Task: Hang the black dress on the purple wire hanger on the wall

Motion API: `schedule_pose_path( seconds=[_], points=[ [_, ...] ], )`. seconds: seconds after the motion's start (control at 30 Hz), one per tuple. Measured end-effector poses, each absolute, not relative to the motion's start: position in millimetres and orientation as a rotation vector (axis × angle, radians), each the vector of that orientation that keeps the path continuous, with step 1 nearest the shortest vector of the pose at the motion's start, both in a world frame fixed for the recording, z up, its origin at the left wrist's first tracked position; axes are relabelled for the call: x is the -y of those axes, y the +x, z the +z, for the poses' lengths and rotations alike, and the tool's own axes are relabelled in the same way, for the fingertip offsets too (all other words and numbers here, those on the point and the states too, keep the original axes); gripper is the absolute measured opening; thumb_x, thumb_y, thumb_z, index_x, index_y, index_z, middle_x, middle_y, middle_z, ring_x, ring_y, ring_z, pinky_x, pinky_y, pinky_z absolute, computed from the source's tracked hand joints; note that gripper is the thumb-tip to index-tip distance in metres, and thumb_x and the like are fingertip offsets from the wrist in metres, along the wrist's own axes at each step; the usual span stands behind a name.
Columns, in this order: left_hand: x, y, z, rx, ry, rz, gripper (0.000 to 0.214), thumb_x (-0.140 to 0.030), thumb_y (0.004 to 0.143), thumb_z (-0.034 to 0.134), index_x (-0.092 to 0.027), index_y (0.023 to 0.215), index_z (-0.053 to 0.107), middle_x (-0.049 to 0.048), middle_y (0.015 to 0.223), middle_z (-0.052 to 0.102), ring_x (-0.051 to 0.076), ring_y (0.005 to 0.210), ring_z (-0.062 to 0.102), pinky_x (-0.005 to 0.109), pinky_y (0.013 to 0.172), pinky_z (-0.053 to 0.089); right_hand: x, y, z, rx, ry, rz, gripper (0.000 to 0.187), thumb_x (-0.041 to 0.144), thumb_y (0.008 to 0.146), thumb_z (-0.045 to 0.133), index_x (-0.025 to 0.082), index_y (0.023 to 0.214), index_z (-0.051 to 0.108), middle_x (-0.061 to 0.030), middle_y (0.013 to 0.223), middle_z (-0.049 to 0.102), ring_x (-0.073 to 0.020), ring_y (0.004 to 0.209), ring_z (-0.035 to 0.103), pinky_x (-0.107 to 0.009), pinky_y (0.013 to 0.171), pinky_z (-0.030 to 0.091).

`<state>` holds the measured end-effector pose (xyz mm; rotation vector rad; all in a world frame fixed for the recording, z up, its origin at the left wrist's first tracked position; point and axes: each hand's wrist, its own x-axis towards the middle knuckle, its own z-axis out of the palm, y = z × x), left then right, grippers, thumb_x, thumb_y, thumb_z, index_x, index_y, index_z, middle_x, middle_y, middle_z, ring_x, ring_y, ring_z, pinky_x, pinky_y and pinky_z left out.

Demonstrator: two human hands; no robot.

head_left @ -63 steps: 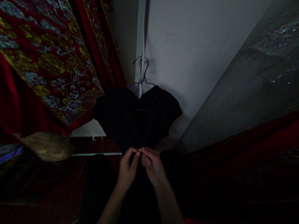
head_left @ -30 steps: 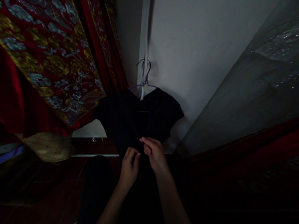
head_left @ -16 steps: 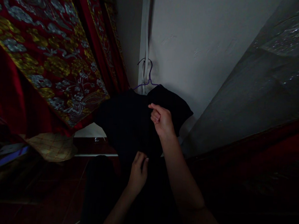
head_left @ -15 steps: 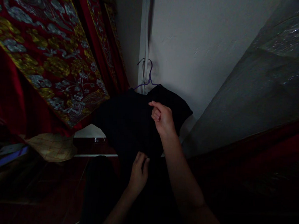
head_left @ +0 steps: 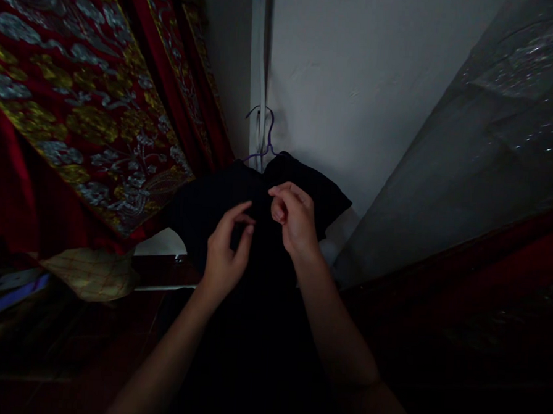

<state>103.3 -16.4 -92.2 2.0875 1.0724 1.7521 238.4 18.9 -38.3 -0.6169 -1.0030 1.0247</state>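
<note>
A black short-sleeved shirt (head_left: 203, 197) hangs on a thin purple wire hanger (head_left: 270, 132) in front of me. My right hand (head_left: 297, 217) is closed at the upper front of the shirt, just below the collar, its fingers pinched on the dark cloth; the exact grip is hard to see in the gloom. To its left, my left hand (head_left: 228, 248) is held over the chest of the shirt with thumb and fingers curved apart, and nothing shows between them. The lower part of the shirt merges with darkness.
Red cloth with gold and silver embroidery (head_left: 100, 123) hangs at the left. The hanger hooks onto a pale vertical strip (head_left: 260, 51) by a white wall (head_left: 358, 69). Clear plastic sheeting (head_left: 493, 138) covers the right side. A beige checked cloth (head_left: 90, 274) lies low at left.
My left hand has risen from the lower shirt to chest height, its fingers now spread wider. My right hand stays near the collar. The view has shifted slightly.
</note>
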Motion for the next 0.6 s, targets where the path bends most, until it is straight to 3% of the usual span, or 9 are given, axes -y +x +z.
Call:
schedule_pose_path(
  seconds=[0.07,0.17,0.3,0.47,0.6],
  points=[
    [3.1,104.7,-54.5,-1.021,2.199,1.837,0.038,-0.021,0.098,0.054,-0.022,0.137,0.054,0.0041,0.106,0.068,0.017,0.093,0.064,0.032,0.088,0.049,-14.3,238.7,-35.8,1.036,-0.610,1.036,0.012,0.024,0.075,0.062,0.019,0.065,0.059,0.0103,0.042,0.036,-0.0044,0.039,0.027,-0.021,0.042,0.017],
    [-12.6,106.2,-24.3,-0.979,2.416,1.706,0.020,-0.021,0.098,0.054,-0.018,0.113,0.067,0.0038,0.098,0.068,0.016,0.088,0.063,0.028,0.079,0.049,-7.6,241.8,-31.2,1.090,-0.610,1.043,0.014,0.025,0.076,0.062,0.020,0.064,0.057,0.0103,0.043,0.036,-0.0044,0.040,0.028,-0.022,0.042,0.017],
    [-16.6,107.8,-19.2,-0.993,2.554,1.701,0.013,-0.018,0.097,0.056,-0.016,0.091,0.067,0.0030,0.087,0.065,0.016,0.082,0.062,0.027,0.075,0.048,-11.5,246.5,-32.8,1.184,-0.638,1.024,0.017,0.029,0.075,0.064,0.020,0.065,0.054,0.0105,0.044,0.038,-0.0041,0.040,0.030,-0.022,0.043,0.018],
    [-8.9,99.5,-12.6,-1.092,2.549,1.870,0.017,-0.024,0.098,0.056,-0.016,0.087,0.065,0.0028,0.084,0.063,0.016,0.081,0.059,0.028,0.076,0.047,-38.0,243.5,-73.3,1.262,-0.872,0.991,0.013,0.027,0.073,0.063,0.019,0.064,0.058,0.0079,0.047,0.046,-0.0057,0.041,0.037,-0.022,0.043,0.022],
    [-23.2,48.5,-13.1,-1.267,2.110,2.138,0.025,-0.039,0.101,0.053,-0.016,0.096,0.063,0.0011,0.090,0.062,0.016,0.086,0.059,0.031,0.082,0.049,-38.2,240.5,-116.2,1.222,-1.037,1.085,0.013,0.027,0.068,0.063,0.019,0.060,0.057,0.0078,0.043,0.044,-0.0063,0.040,0.036,-0.023,0.043,0.021]
  ],
)
